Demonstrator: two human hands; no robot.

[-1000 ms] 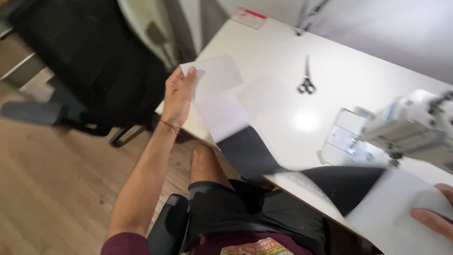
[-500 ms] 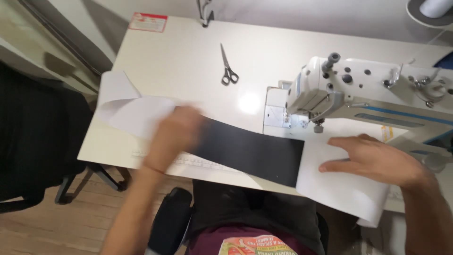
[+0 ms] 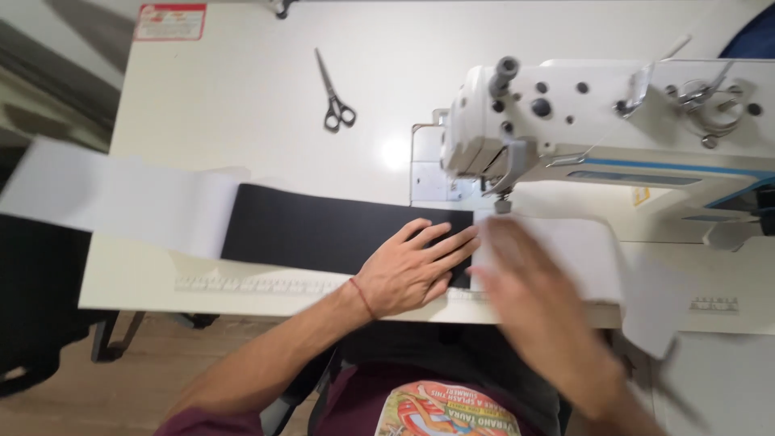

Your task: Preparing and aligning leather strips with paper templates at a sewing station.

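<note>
A long strip of cloth lies across the white table (image 3: 242, 89): a black middle part (image 3: 323, 230) joined to white parts on the left (image 3: 121, 202) and on the right (image 3: 581, 250). My left hand (image 3: 412, 270) rests flat on the black cloth near its right end, fingers spread. My right hand (image 3: 537, 311) is blurred with motion and lies over the white cloth just below the needle of the white sewing machine (image 3: 597, 121). Neither hand grips anything that I can make out.
Scissors (image 3: 335, 101) lie at the back of the table. A red and white label (image 3: 169, 20) is stuck at the back left corner. A ruler strip (image 3: 258, 284) runs along the front edge. A black chair (image 3: 32, 323) stands at the left.
The view has shifted onto the machine. The cloth strip now lies flat and stretched out along the table. My left hand moved right onto the black part, and my right hand moved left under the needle.
</note>
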